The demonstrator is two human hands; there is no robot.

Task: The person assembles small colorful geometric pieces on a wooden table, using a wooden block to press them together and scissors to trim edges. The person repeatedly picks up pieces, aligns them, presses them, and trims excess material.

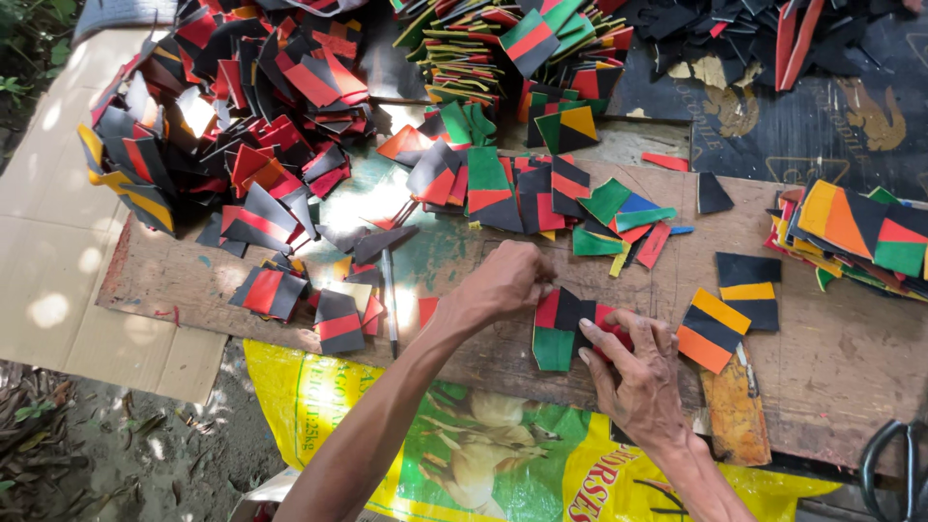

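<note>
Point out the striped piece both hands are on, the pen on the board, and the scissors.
Red, black and green striped piece [556, 333], head view, green lower corner.
Slim grey pen [390, 300], head view, mid-barrel.
Black-handled scissors [884, 454], head view, handle loop.

striped pieces [556, 329]: matt, rubbery sheet | board [831, 358]: rough worn wood | sack [445, 435]: glossy woven plastic

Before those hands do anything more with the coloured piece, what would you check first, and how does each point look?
1. Left hand on the red, black and green piece: ok, fingers at its top edge.
2. Right hand on the same piece: ok, fingers over its right side.
3. Piece lies flat on the wooden board: cannot tell, hands cover part.
4. Orange and black piece apart from the hands: ok, just right of them.
5. Scissors out of the way: ok, at the board's right edge.
</note>
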